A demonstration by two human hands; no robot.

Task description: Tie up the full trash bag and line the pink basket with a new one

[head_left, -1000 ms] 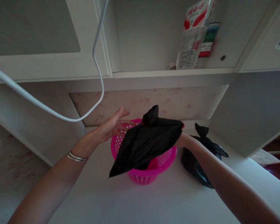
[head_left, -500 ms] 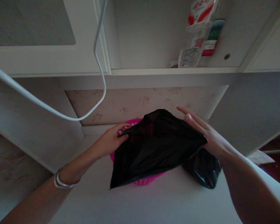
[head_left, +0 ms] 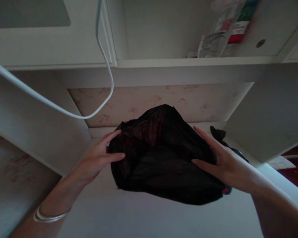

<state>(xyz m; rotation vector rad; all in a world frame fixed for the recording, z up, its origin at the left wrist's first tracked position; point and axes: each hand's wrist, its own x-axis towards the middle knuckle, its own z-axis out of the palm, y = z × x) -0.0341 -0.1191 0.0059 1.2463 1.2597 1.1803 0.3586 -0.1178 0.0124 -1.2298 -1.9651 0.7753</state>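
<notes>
Left hand (head_left: 94,162) and right hand (head_left: 229,165) holding an open black bag (head_left: 169,172) toward the back edge of the counter (head_left: 151,219).

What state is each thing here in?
Black bag: mouth spread wide.
Left hand: open, at the bag's rim.
Right hand: open, at the opposite side.
Second black bag: mostly hidden.
White cable: hanging in a slack loop.
Shelf: open-fronted.
Clear container: on the shelf, contents unclear.
Bracelet: worn.

Frame centre blocked by black bag (head_left: 169,172); upper left crossed by white cable (head_left: 85,117); space right of centre partly obstructed by knotted bag (head_left: 218,134). Free passage offered over counter (head_left: 144,219), bottom centre.
</notes>
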